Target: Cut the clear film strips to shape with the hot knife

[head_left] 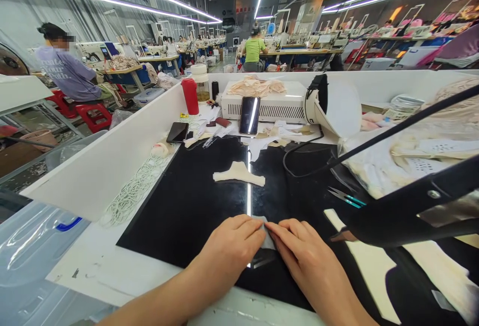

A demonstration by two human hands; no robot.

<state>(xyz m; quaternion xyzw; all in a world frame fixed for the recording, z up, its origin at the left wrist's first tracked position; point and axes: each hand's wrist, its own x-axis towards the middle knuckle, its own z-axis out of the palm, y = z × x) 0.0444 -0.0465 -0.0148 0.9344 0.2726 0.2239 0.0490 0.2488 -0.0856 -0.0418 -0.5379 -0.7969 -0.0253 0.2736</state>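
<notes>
Both of my hands meet over a small grey piece of fabric point(268, 240) on the black mat point(179, 206). My left hand point(234, 243) has its fingers pressed together on the fabric's left edge. From the other side, my right hand point(303, 246) pinches the fabric's upper right part with thumb and fingertips. Part of the fabric is hidden under the fingers. Farther up the mat lies a cream T-shaped fabric piece point(238, 173), apart from both hands. Larger cream cut pieces point(374, 276) lie to the right of my right hand.
A black lamp arm point(411, 211) reaches in low from the right, near thread snips point(346, 197). Behind the mat stand a phone point(249, 115), a red cup point(190, 96) and a white vented box point(277, 104). Looped pale cord point(130, 193) lies left. Other people sit at distant machines.
</notes>
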